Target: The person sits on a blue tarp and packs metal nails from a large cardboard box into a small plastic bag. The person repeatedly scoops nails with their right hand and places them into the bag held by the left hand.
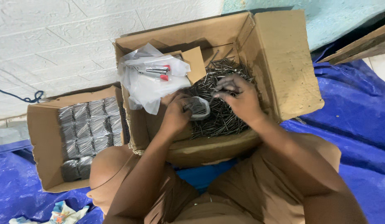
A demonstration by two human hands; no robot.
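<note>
The right hand (pixel 238 97) has its fingertips (pixel 217 94) pinched on a few thin dark steel nails, just above the loose heap of nails (pixel 219 114) in the big open brown cardboard box (pixel 283 62). The left hand (pixel 176 112), fingers curled, grips a small clear plastic bag (pixel 197 108) partly filled with nails, over the heap's left edge. Holding the bag mouth wide and feeding nails in point-first, aligned, would likely spare tears. A smaller cardboard box (pixel 43 137) of filled packets sits left of the big box.
</note>
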